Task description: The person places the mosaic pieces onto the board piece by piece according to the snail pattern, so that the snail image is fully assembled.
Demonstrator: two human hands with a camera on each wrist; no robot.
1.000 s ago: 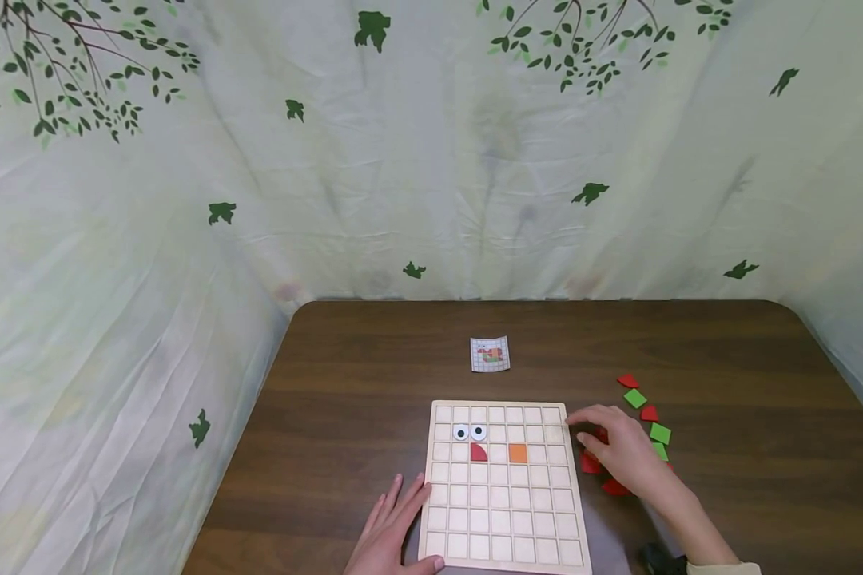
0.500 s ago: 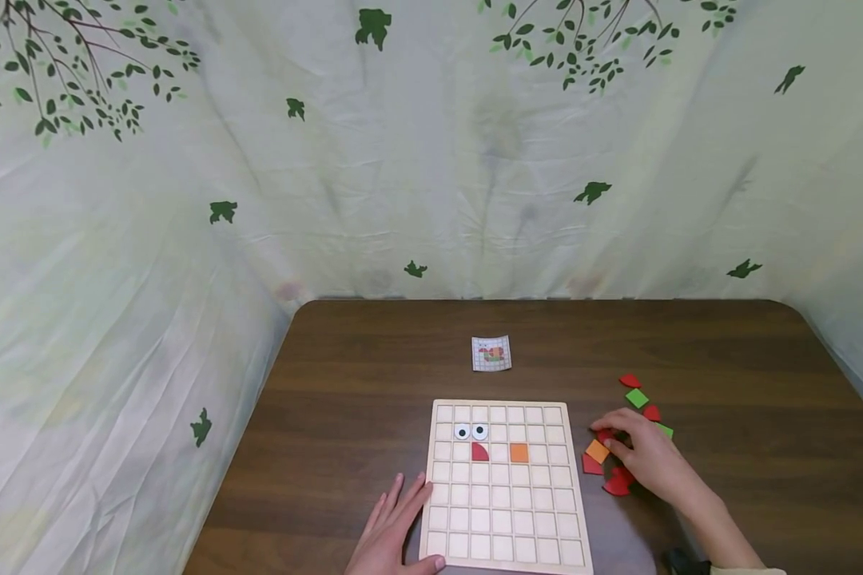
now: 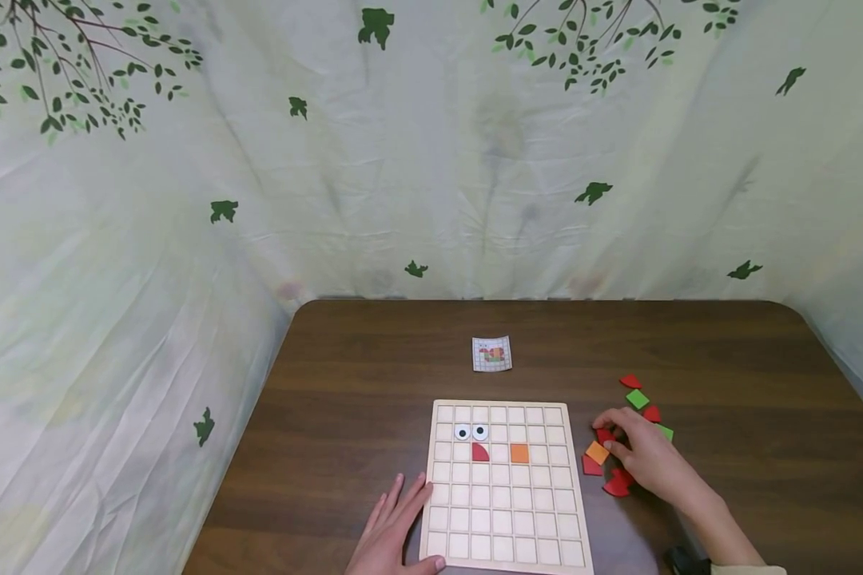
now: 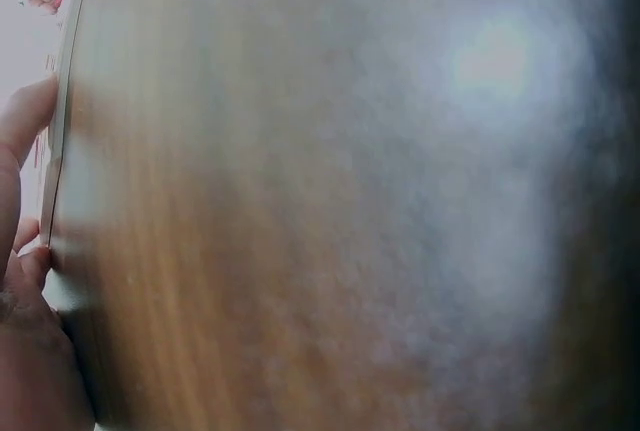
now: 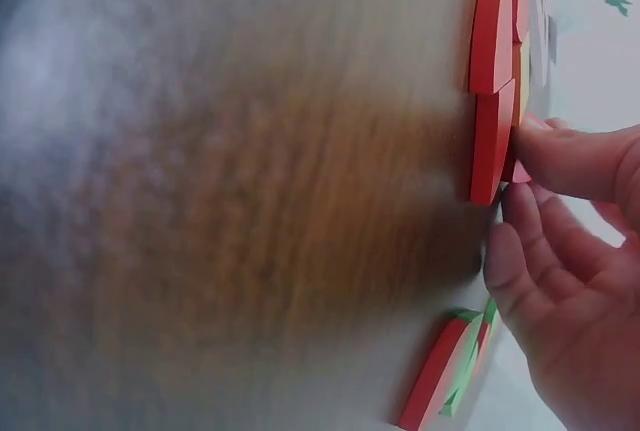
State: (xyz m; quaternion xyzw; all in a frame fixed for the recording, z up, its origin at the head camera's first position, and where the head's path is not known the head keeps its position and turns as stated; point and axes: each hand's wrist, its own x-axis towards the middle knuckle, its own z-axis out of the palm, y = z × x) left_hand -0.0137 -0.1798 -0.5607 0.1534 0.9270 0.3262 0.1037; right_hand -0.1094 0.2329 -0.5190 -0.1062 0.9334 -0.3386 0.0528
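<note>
A pale wooden grid board (image 3: pixel 499 495) lies on the table. Two round eye pieces (image 3: pixel 471 432), a red quarter-round piece (image 3: pixel 479 453) and an orange square (image 3: pixel 519 454) sit in its cells. My left hand (image 3: pixel 391 531) rests spread along the board's left edge, fingertips touching it and thumb over the lower left corner. Right of the board, my right hand (image 3: pixel 647 455) pinches a red piece (image 3: pixel 604 436) between thumb and fingers, low over the loose pieces; its exact shape is partly hidden. Right beside it lies a loose orange square (image 3: pixel 597 452).
More red pieces (image 3: pixel 616 485) and green squares (image 3: pixel 637 398) lie loose around the right hand. A small picture card (image 3: pixel 491 354) with a printed grid design lies beyond the board on the brown table (image 3: pixel 374 375). A leaf-patterned curtain (image 3: pixel 431 160) hangs behind.
My right hand has shifted slightly right, away from the board's edge, into the loose pieces, and its fingers have come around a red one. The orange square there became visible. My left hand stays put.
</note>
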